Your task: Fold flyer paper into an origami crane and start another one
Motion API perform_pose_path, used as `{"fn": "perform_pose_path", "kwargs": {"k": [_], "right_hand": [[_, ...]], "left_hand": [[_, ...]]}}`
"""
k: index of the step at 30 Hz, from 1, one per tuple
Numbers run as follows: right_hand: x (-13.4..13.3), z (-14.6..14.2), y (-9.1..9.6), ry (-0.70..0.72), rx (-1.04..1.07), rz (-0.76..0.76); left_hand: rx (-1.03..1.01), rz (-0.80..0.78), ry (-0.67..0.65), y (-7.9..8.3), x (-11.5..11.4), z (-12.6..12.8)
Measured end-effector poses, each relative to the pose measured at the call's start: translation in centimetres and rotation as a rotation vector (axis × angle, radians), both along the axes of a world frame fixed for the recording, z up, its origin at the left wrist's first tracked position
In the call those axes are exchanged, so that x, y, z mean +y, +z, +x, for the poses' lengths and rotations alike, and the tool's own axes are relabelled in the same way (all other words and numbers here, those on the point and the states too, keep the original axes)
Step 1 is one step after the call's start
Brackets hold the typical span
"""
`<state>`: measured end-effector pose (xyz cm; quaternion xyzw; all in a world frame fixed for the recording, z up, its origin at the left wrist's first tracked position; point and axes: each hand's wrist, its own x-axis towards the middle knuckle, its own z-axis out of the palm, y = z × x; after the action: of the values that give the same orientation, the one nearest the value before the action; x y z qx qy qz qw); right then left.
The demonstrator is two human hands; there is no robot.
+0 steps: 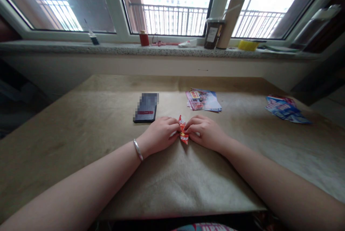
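A small piece of folded red-orange printed paper (183,138), pointed at its top and bottom ends, is held just above the table at the middle of the view. My left hand (161,132) pinches its left side, with a silver bracelet on that wrist. From the right, my right hand (206,132) pinches the opposite side, fingers closed. The fingertips cover part of the paper's middle. Beyond my hands lies a stack of colourful printed leaflets (206,100). A dark phone (146,108), its screen pixelated, rests past my left hand.
More blue and red leaflets (287,109) lie at the table's right side. The table (81,144) ends at a wall below a stone windowsill (118,49). On the sill stand a dark cup (212,35), a tall tan cylinder (232,18), a red container (144,39) and yellow tape (248,45).
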<state>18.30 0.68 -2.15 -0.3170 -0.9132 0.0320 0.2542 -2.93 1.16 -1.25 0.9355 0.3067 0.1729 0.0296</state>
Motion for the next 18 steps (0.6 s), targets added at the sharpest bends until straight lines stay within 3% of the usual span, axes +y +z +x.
{"fn": "perform_pose_path", "kwargs": {"k": [7,18], "right_hand": [[0.5,0.1,-0.6,-0.018,0.141,-0.136],[0.2,-0.4,-0.8,-0.076,0.151,-0.188]], "left_hand": [[0.022,0.015,0.015,0.4,-0.2,0.1],[0.172,0.229,0.045,0.1,-0.6,0.9]]}}
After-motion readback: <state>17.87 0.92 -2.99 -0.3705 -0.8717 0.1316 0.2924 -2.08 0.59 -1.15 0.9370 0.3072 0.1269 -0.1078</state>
